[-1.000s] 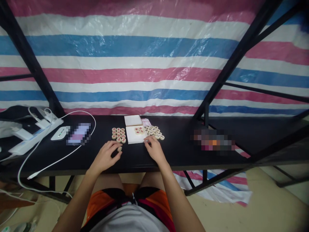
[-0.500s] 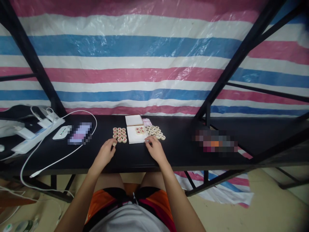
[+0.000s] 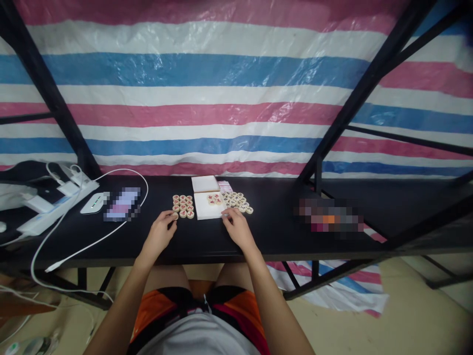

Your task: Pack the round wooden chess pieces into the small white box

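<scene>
My left hand (image 3: 161, 231) rests on the black table (image 3: 273, 231), fingers pinched on a round wooden chess piece (image 3: 175, 215) at the near left corner of a neat block of red-marked pieces (image 3: 183, 205). My right hand (image 3: 235, 228) lies by the near right corner of a white box (image 3: 209, 206) that has two or three pieces inside; its fingers are curled and seem to hold nothing. A loose heap of pieces (image 3: 238, 202) lies right of the box. The box's lid (image 3: 205, 184) sits behind it.
At the left are a white power strip with chargers (image 3: 48, 204), a white cable (image 3: 92, 241), a small white device (image 3: 94, 203) and a blurred-out phone (image 3: 121, 203). Another blurred object (image 3: 328, 217) lies at the right. Black frame bars (image 3: 351, 103) rise before a striped tarpaulin.
My left hand has carried a piece forward and left, from the near table to the corner of the arranged block. My right hand has barely moved.
</scene>
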The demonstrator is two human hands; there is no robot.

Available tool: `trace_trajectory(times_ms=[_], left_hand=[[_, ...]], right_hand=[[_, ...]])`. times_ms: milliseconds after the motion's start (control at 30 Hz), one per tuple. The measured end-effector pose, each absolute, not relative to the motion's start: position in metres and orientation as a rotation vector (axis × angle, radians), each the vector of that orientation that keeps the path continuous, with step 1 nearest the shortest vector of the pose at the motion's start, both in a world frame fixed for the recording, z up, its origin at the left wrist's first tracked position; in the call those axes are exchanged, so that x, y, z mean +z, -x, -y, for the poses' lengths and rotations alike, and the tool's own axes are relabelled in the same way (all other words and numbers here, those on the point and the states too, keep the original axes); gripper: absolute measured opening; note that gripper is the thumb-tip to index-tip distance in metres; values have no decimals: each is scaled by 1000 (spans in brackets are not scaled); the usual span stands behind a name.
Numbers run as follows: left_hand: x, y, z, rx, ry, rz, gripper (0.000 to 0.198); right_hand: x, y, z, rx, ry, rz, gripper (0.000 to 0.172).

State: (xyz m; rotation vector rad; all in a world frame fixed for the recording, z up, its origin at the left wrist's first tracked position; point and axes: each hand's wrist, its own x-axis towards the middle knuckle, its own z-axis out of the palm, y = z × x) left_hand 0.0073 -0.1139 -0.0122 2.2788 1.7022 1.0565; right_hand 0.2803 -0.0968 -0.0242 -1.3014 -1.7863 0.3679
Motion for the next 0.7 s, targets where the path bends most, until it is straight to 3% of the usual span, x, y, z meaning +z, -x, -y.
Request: trace_trajectory(times_ms=[367,700], left_hand=[[-8,-14,121,810,-2553,-1723,31],[-5,-15,123,979,-2467,-1822,29]], right_hand=[[-25,-280,97,360,1298,1789,18],[-24,-281,97,362,1295,1792,18]])
